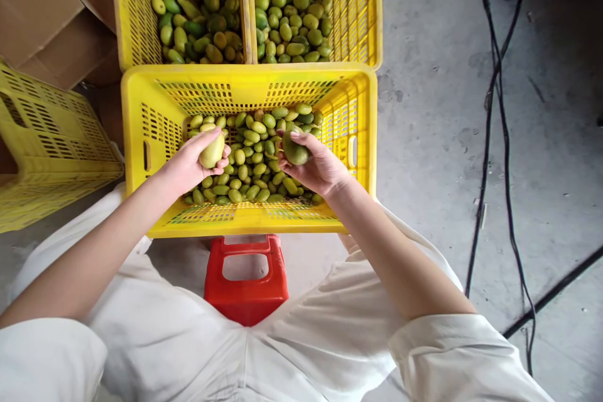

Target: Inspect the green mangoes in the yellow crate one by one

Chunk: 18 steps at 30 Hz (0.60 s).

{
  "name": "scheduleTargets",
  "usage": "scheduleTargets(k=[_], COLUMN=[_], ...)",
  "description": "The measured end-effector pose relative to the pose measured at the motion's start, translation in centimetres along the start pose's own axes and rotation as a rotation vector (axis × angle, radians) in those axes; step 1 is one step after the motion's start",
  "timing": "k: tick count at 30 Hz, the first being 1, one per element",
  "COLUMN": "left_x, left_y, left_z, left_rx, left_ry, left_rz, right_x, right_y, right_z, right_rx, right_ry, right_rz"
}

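Clasping pale yellow-green fruit in left grip, dark green fruit in right grip, each wrapped around its fruit; both above small green fruits in yellow crate.

No words, labels, brand names, numbers or signs of any kind can be read on anything in this view

the white sleeves are short and loose, the white trousers softly creased.
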<state>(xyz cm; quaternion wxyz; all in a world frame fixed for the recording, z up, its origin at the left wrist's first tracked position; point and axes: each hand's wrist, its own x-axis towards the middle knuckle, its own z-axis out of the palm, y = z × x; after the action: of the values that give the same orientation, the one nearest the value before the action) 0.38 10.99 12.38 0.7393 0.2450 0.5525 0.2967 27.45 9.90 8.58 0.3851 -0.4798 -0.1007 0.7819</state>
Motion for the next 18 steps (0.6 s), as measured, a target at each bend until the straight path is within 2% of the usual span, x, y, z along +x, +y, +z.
scheduleTargets(k=[6,14,18], left_x=[0.3,0.3,0.1], left_y=[0.0,-0.4,-0.4], left_z=[-0.3,0.2,0.1], left_rx=[-0.063,-0.078,-0.068], left_ry=[0.006,0.07,0.042], left_rz=[0.002,0.028,0.042], right_x=[0.2,-0.2,-0.5], right_y=[-0.4,-1.2,-1.1], right_z=[-0.6,0.1,0.4], right_rx=[-0.004,0.002,-0.03], right_ry=[-0.039,-0.038,-0.021], right_rz=[-0.005,-0.08,-0.1])
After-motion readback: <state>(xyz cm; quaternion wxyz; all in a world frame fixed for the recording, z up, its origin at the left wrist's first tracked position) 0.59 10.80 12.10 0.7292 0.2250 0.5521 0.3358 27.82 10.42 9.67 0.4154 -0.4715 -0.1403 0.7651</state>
